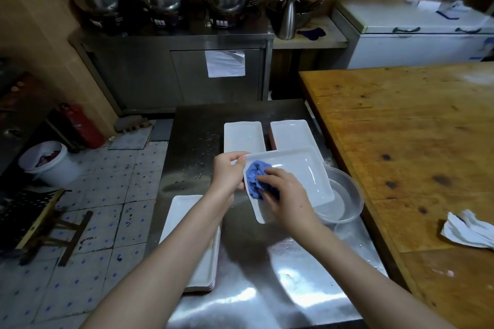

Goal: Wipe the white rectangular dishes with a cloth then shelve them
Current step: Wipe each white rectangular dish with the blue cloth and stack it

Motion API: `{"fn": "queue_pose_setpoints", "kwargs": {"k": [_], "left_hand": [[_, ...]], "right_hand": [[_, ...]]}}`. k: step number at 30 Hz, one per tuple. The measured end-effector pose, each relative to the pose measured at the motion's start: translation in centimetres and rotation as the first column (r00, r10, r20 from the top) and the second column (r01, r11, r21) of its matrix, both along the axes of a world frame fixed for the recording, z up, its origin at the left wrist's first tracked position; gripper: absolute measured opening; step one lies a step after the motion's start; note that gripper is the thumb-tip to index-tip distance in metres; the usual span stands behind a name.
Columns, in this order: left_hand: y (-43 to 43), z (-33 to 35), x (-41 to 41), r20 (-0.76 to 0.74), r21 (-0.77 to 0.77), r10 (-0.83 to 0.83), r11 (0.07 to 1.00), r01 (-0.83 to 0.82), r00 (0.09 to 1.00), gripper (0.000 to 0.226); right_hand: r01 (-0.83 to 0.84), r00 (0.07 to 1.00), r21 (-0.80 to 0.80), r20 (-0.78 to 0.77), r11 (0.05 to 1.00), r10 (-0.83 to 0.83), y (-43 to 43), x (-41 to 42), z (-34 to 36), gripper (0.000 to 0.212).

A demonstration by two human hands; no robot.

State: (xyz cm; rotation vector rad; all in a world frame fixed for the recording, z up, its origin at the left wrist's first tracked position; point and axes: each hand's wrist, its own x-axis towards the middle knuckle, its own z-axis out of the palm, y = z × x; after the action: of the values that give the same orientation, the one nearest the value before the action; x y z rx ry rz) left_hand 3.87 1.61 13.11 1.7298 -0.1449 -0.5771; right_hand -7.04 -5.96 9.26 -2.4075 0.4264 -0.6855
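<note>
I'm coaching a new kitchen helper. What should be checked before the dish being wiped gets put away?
1. Left hand grips the held dish by its edge: ok.
2. Right hand presses the blue cloth on the dish: ok.
3. Dish wiped dry all over: cannot tell.
4. Dish apart from the clear bowl beneath its corner: cannot tell.
5. Somewhere to shelve it in view: not ok.

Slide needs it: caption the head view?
Left hand holds a white dish; right hand wipes it with a blue cloth.
</note>
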Motion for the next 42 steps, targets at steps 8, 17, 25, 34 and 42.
{"fn": "queue_pose_setpoints", "kwargs": {"k": [8, 17, 25, 34, 42], "left_hand": [[0.5, 0.3, 1.0, 0.094, 0.011, 0.001, 1.000, -0.002, 0.996, 0.019], [2.1, 1.0, 2.4, 0.139, 0.020, 0.004, 1.000, -0.007, 0.990, 0.018], [3.7, 0.9, 3.3, 0.082, 0.017, -0.020, 1.000, 0.018, 0.996, 0.021], [1.5, -1.3, 2.1, 0.008, 0.026, -0.024, 0.999, 0.024, 1.000, 0.021], [1.3, -1.4, 1.7, -0.032, 0.025, -0.044, 0.999, 0.045, 0.999, 0.018]], "right_hand": [[-0.058, 0.998, 0.021, -0.036, 0.998, 0.059, 0.7, -1.0, -1.3, 0.026], [0.072, 0.996, 0.009, -0.052, 0.997, -0.072, -2.2, -2.7, -1.7, 0.025], [0.200, 0.974, 0.024, -0.110, 0.980, -0.196, -4.6, -3.6, -1.7, 0.026], [0.005, 1.000, -0.013, -0.031, 1.000, -0.005, 2.6, -1.1, -1.7, 0.021], [0.022, 0.998, -0.054, -0.052, 0.998, -0.025, -0.5, -2.6, -2.3, 0.023]]}}
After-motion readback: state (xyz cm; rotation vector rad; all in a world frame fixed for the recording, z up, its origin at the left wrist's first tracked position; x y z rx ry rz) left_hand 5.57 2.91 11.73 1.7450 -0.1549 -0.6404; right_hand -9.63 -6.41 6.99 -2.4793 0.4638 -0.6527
